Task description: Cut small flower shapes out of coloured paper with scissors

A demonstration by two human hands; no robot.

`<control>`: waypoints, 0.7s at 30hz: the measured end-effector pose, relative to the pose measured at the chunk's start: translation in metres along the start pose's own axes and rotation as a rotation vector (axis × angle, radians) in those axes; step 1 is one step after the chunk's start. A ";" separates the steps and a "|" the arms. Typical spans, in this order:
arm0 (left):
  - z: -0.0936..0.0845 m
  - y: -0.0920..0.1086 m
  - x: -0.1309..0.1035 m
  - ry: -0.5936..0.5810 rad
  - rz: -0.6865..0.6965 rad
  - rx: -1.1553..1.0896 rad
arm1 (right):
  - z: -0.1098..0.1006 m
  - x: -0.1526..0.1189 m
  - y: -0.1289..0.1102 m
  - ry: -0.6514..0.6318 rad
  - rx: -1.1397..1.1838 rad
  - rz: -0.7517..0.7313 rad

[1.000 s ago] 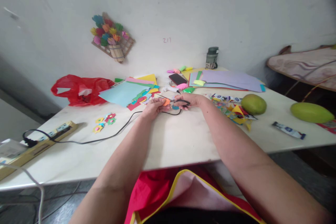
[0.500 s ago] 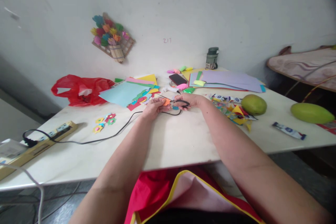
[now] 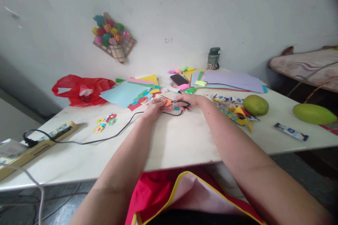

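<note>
the left hand (image 3: 158,106) has a narrow grip, its fingers pinching a small piece of orange paper (image 3: 168,102) over the desk (image 3: 182,144), roughly midway between the left and right ends and nearer the far edge than the near one. the right hand (image 3: 189,100) has its grip wrapped round the black handles of the scissors (image 3: 187,103), whose blades point left, close to the paper; how wide they stand is too small to tell. to cut well here, it seems best to turn the paper into the blades with the left hand, fingertips out of their line, using short snips. the black cable (image 3: 84,143) runs from the desk's left end to just beside the hands, so keep it clear
</note>
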State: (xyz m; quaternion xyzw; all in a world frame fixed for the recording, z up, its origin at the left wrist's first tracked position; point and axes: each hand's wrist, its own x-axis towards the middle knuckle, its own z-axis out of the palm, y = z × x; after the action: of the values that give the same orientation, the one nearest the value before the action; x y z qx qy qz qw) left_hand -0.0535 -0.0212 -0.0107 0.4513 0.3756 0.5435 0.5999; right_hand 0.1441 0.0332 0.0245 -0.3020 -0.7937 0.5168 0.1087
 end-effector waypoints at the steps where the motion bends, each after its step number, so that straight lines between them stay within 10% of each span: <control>1: 0.000 0.000 0.000 -0.001 -0.001 0.004 | 0.001 -0.001 -0.001 0.000 -0.009 0.001; 21: -0.001 0.001 -0.001 -0.029 0.014 0.048 | -0.006 0.004 0.009 0.185 0.057 -0.099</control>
State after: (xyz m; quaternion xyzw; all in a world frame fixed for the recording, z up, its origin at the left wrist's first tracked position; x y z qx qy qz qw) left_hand -0.0549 -0.0220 -0.0096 0.4760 0.3765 0.5321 0.5904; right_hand 0.1471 0.0422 0.0186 -0.3055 -0.7792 0.5030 0.2155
